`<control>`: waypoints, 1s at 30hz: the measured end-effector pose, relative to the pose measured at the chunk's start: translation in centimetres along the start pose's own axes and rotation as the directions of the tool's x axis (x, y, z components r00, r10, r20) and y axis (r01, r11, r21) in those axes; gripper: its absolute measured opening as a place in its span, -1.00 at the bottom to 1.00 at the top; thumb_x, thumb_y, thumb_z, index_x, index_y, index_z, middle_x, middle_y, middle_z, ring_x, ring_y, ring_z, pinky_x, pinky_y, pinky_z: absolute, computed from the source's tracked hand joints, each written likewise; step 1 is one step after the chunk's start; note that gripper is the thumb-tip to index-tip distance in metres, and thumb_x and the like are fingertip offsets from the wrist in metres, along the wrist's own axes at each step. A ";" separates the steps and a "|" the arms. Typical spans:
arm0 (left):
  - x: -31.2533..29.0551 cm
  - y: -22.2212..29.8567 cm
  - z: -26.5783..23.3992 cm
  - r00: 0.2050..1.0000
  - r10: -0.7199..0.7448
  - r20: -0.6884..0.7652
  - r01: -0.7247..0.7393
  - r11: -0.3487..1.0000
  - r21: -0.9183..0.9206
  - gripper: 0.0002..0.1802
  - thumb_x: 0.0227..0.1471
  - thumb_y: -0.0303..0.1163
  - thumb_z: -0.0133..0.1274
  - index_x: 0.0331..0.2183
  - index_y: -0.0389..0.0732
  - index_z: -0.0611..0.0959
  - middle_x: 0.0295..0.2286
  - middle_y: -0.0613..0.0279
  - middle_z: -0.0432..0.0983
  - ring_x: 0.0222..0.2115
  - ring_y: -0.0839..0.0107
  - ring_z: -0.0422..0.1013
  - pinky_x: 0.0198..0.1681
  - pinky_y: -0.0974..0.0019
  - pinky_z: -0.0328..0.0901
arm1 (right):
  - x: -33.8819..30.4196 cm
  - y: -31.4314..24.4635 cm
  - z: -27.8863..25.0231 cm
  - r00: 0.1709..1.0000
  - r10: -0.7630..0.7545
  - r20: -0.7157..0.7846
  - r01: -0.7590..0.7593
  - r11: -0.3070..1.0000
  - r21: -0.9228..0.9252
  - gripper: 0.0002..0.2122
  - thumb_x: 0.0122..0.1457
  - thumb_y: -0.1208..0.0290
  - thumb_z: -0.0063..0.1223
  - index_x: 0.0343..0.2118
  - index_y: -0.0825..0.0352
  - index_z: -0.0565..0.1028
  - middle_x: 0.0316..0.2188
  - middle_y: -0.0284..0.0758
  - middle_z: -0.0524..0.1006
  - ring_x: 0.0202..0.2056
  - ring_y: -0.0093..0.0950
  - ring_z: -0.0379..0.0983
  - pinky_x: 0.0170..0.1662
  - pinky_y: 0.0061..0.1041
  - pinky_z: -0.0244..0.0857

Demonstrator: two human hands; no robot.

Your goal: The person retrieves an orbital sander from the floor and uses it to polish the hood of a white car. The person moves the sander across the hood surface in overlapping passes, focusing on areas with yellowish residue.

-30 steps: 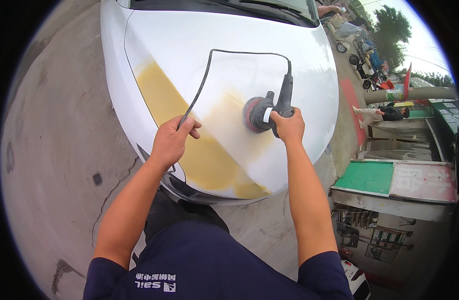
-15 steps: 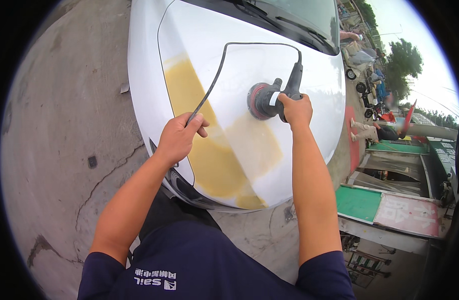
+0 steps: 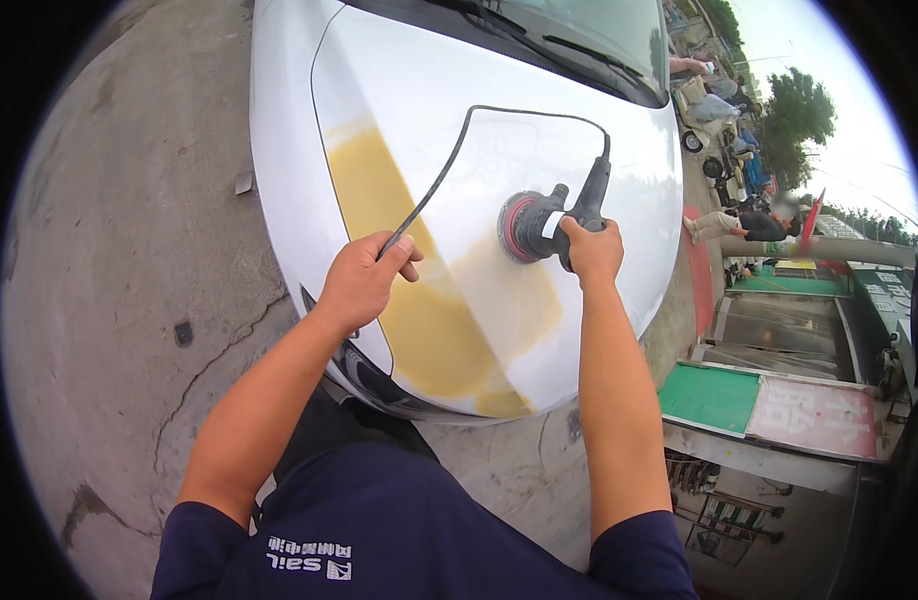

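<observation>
My right hand (image 3: 591,249) is closed round the body of a black orbital sander (image 3: 545,226) with a round reddish-edged pad. The pad sits on the white car hood (image 3: 539,155), at the upper edge of a pale sanded patch (image 3: 514,310). To the left of that patch a yellowish filler area (image 3: 409,330) runs down the hood to its front edge. My left hand (image 3: 364,285) is pinched on the sander's black power cord (image 3: 449,165), which loops up over the hood to the tool's handle.
The windshield with its wipers (image 3: 604,60) lies beyond the hood. Cracked concrete ground (image 3: 129,280) spreads to the left. At the right are a person walking (image 3: 744,225), parked carts, green and pink sign panels (image 3: 714,400) and a shopfront.
The sander has moved slightly nearer to me along the hood, toward the pale patch. The cord loop has sunk a little, and the person in the background has walked on.
</observation>
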State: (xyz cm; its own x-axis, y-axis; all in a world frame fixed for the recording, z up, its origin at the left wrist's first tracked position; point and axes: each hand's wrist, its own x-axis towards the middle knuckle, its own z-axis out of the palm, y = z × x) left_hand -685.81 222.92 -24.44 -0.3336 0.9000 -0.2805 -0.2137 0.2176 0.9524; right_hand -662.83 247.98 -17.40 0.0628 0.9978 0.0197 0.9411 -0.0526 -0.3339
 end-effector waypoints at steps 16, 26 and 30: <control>0.1 -0.8 -2.1 1.000 0.013 -0.021 -0.012 0.999 0.036 -0.55 0.38 -0.09 -0.02 -0.24 -0.28 0.73 -0.45 0.31 0.66 -0.39 0.52 0.44 -0.20 0.36 0.34 | 0.7 -0.1 0.1 1.000 0.027 -0.003 -0.027 0.999 0.037 -0.33 -0.08 0.05 0.39 0.00 0.47 0.51 -0.17 -0.06 0.67 -0.14 -0.21 0.65 -0.01 -0.28 0.50; 0.2 -1.7 -1.4 0.999 -0.034 -0.010 0.034 0.999 0.033 -0.55 0.39 -0.08 -0.03 -0.24 -0.27 0.73 -0.45 0.31 0.66 -0.39 0.53 0.42 -0.22 0.34 0.32 | 1.1 -1.6 0.4 1.000 -0.023 0.016 0.023 0.999 -0.040 -0.30 -0.04 0.02 0.38 0.07 0.46 0.49 -0.14 -0.07 0.67 -0.12 -0.20 0.65 -0.02 -0.28 0.51; -0.4 -2.1 -1.1 1.000 -0.016 0.003 0.016 0.999 0.037 -0.55 0.39 -0.08 -0.04 -0.25 -0.27 0.73 -0.44 0.30 0.66 -0.37 0.53 0.42 -0.21 0.34 0.32 | 1.3 0.9 0.4 1.000 -0.009 0.011 0.009 0.999 -0.036 -0.28 -0.04 0.01 0.37 0.08 0.47 0.47 -0.11 -0.04 0.66 -0.09 -0.17 0.65 0.02 -0.27 0.50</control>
State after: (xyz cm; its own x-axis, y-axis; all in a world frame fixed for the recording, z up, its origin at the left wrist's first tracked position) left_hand -686.24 221.73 -26.47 -0.3272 0.8977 -0.2951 -0.1852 0.2453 0.9516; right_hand -662.02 249.29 -18.07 0.0511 0.9986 0.0124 0.9531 -0.0450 -0.2992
